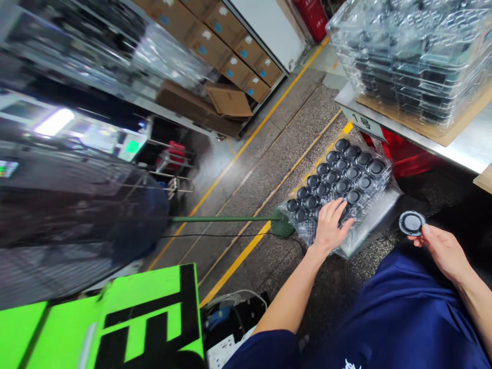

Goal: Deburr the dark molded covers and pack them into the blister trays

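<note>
My right hand (442, 248) pinches the edge of a round black speaker-like disc (412, 223) with a grey centre, held up at the right above my lap. My left hand (331, 225) reaches over a clear plastic tray (307, 231), its fingers apart and the fingertips at the discs. Several similar black discs (352, 173) sit in rows in that tray. One disc lies partly hidden between my left thumb and fingers; whether I touch it I cannot tell.
A metal table (457, 154) on the right bears stacked clear trays (407, 66) on cardboard. A green fan pole (226, 219) runs to its base beside the tray. Cardboard boxes (230, 46) fill a shelf at the back. A bright green panel (154, 307) stands near left.
</note>
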`<state>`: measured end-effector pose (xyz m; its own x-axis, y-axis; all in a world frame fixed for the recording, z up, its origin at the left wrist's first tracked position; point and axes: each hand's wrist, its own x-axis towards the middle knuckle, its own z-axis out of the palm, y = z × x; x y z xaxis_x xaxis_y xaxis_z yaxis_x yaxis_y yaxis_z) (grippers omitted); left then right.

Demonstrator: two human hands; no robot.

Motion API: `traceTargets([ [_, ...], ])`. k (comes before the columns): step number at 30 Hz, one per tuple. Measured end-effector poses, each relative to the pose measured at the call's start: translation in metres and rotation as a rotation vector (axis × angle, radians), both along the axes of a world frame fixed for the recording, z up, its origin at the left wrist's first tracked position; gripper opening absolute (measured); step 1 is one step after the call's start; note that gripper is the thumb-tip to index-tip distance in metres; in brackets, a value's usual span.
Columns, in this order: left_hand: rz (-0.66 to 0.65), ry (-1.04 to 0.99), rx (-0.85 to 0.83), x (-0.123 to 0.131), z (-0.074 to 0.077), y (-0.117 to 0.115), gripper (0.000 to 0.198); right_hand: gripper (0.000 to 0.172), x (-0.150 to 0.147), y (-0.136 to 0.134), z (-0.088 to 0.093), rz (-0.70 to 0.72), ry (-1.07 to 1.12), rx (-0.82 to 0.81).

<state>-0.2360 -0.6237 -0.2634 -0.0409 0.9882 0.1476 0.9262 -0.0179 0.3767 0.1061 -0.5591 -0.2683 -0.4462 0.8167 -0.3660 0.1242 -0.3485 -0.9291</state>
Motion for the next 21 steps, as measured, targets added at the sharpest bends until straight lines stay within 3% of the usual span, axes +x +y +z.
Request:
traceTargets([
  [3, -0.228, -0.148, 0.079, 0.036, 0.027, 0.009, 0.088, 0.052, -0.028, 0.004, 0.016, 0.109, 0.064, -0.039],
  [6, -0.485, -0.282, 0.136, 0.065, 0.035, 0.014, 0.069, 0.054, -0.059, 0.003, 0.033, 0.191, 0.15, -0.037],
  [8, -0.524, -0.363, 0.159, 0.071, 0.029, 0.014, 0.052, 0.056, -0.074, 0.001, 0.041, 0.2, 0.215, -0.07],
  [10, -0.416, -0.405, 0.135, 0.063, 0.019, 0.012, 0.045, 0.056, -0.081, -0.001, 0.044, 0.217, 0.289, -0.11],
  [12, -0.123, -0.354, 0.068, 0.04, 0.008, 0.014, 0.045, 0.056, -0.078, -0.003, 0.041, 0.244, 0.321, -0.142],
  [14, 0.242, -0.237, 0.009, 0.008, -0.001, 0.021, 0.043, 0.056, -0.068, -0.004, 0.03, 0.237, 0.27, -0.152],
  [15, 0.36, -0.189, -0.005, -0.01, -0.006, 0.026, 0.042, 0.056, -0.061, -0.005, 0.022, 0.219, 0.222, -0.152],
  [18, 0.455, -0.113, -0.014, -0.057, -0.022, 0.042, 0.039, 0.055, -0.035, -0.007, -0.006, 0.126, 0.068, -0.137],
  [21, 0.484, -0.039, -0.006, -0.081, -0.04, 0.049, 0.032, 0.057, -0.01, -0.008, -0.03, 0.041, -0.031, -0.151],
])
